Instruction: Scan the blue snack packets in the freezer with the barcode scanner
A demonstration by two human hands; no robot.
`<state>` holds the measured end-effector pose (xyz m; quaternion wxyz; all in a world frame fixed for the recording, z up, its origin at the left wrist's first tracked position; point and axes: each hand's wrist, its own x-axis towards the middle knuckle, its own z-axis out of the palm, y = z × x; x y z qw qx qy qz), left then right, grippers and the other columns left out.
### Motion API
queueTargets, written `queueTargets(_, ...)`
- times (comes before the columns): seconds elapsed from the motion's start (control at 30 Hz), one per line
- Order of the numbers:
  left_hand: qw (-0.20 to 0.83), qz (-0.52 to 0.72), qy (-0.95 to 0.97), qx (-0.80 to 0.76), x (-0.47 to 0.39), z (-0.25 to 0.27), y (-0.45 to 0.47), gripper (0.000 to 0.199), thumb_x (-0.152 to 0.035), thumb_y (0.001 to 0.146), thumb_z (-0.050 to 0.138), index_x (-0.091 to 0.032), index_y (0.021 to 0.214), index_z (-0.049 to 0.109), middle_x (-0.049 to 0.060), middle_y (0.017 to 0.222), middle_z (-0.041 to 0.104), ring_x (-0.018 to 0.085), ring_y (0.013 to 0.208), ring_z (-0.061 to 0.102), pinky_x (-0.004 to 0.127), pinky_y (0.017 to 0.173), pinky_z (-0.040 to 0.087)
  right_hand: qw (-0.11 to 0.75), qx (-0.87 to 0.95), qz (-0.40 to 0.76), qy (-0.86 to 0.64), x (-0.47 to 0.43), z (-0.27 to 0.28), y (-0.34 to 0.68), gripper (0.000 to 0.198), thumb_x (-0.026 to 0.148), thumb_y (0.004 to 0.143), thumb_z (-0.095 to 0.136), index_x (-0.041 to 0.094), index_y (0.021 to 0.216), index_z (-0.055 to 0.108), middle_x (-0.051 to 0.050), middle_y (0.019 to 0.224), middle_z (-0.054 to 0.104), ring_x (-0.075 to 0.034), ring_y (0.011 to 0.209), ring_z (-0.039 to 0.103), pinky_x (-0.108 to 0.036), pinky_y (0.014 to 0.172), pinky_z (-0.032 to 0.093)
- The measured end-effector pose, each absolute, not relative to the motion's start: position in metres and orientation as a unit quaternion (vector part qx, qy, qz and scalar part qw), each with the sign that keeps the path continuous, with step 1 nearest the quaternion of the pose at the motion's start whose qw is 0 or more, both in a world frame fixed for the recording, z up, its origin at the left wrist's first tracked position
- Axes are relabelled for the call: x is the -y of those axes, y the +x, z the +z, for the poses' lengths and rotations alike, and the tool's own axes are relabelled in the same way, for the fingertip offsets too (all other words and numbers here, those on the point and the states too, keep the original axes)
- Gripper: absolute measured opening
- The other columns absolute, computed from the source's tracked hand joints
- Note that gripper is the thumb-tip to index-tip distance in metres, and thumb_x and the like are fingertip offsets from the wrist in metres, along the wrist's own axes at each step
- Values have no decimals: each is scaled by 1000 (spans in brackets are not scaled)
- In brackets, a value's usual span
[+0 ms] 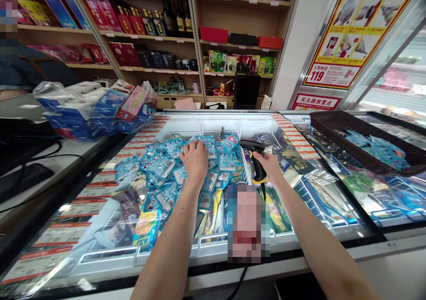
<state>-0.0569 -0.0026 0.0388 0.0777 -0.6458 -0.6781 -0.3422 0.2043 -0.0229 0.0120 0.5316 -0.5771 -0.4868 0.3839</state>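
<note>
Left hand (195,160) on blue packets (159,166) at centre, its grip unclear, right hand (270,166) grasping black-and-yellow scanner (258,171) right of centre

Chest freezer (213,268), upper side.
Left hand (195,160) touches blue packets (163,164); right hand (271,166) grips black scanner (258,167); brown basket (333,133) at right.

Glass freezer top (113,231) under loose blue packets (162,166) and a brown basket (356,154).

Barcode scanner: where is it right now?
In the head view, the barcode scanner is just right of centre, held in the right hand, to the right of the pile of blue packets.
</note>
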Motion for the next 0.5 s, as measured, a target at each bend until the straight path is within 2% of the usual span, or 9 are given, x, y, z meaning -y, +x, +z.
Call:
queueTargets(0.3,63,-350,-643,678,4,41,-55,35,-32,95,42,-19,117,65,18,127,60,42,119,46,56,94,33,494,511,311,-631,27,19,201,59,77,76,51,20,66,63,-3,50,56,-21,56,56,-29,48,40)
queueTargets(0.4,66,-343,-642,682,5,42,-55,34,-32,95,43,-20,116,65,17,127,61,41,119,47,55,95,34,439,534,224,-687,28,22,197,63,75,84,41,20,64,64,-10,59,63,-26,67,62,-32,56,43)
queueTargets(0.5,74,-326,-639,693,6,43,-53,32,-31,95,44,-20,115,66,16,128,60,38,119,47,53,96,35,349,542,140,-751,28,25,193,65,68,92,33,18,71,70,-15,77,71,-30,82,67,-34,67,45)
